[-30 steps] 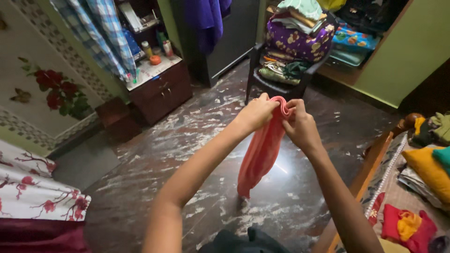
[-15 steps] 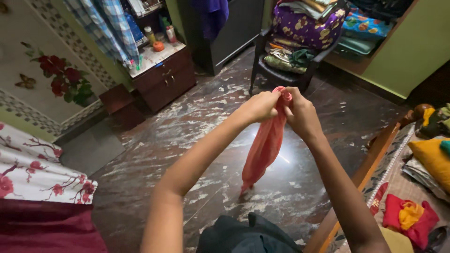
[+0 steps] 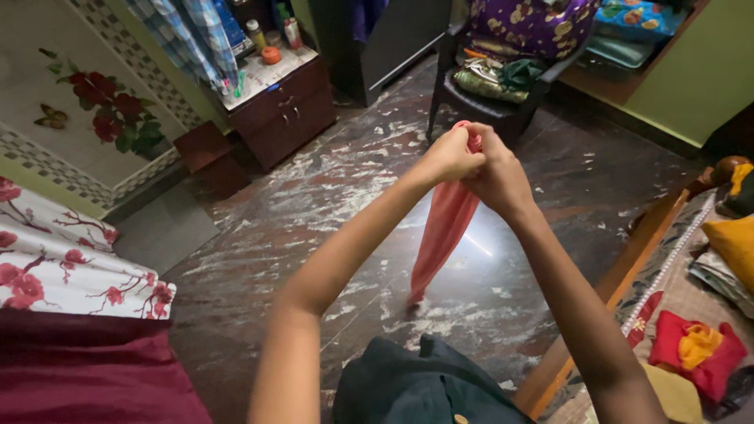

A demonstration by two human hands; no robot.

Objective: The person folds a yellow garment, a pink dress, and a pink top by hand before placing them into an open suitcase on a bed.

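A long salmon-pink cloth (image 3: 441, 235) hangs straight down from both my hands, its lower end just above the dark marbled floor (image 3: 314, 204). My left hand (image 3: 449, 155) and my right hand (image 3: 495, 171) are pressed together at arm's length, both closed on the cloth's bunched top edge. A dark green garment (image 3: 416, 389) lies bunched below my arms at the bottom of the view.
A black chair (image 3: 487, 110) piled with folded clothes stands beyond my hands. A low brown cabinet (image 3: 279, 110) with bottles sits at the back left. A floral bedsheet (image 3: 63, 259) is at left. A wooden bed edge (image 3: 620, 290) with coloured clothes runs along the right.
My hands have stayed joined on the cloth's top. The view has shifted, so hands and cloth sit a little lower and the chair is nearer the top edge.
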